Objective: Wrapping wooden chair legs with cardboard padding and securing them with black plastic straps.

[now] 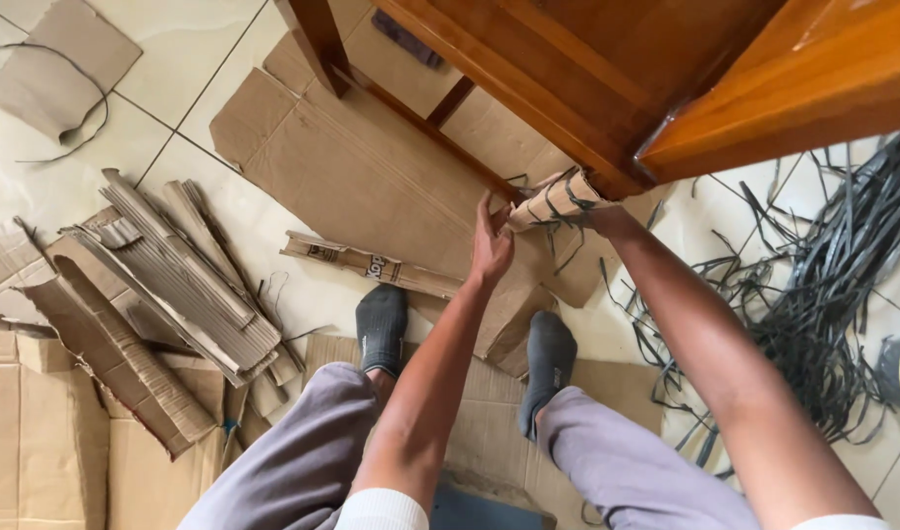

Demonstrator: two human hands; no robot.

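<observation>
A rolled cardboard bundle (558, 199), bound with black strapping under the wooden furniture edge (607, 147), is clasped by the right hand (599, 211) and steadied by the open-fingered left hand (491, 243); firm grip advised.

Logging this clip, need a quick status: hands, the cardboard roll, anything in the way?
Left hand open, touching cardboard roll. Right hand mostly hidden behind the roll, gripping it. Dark strap wound around the roll. Wooden furniture close above.
</observation>
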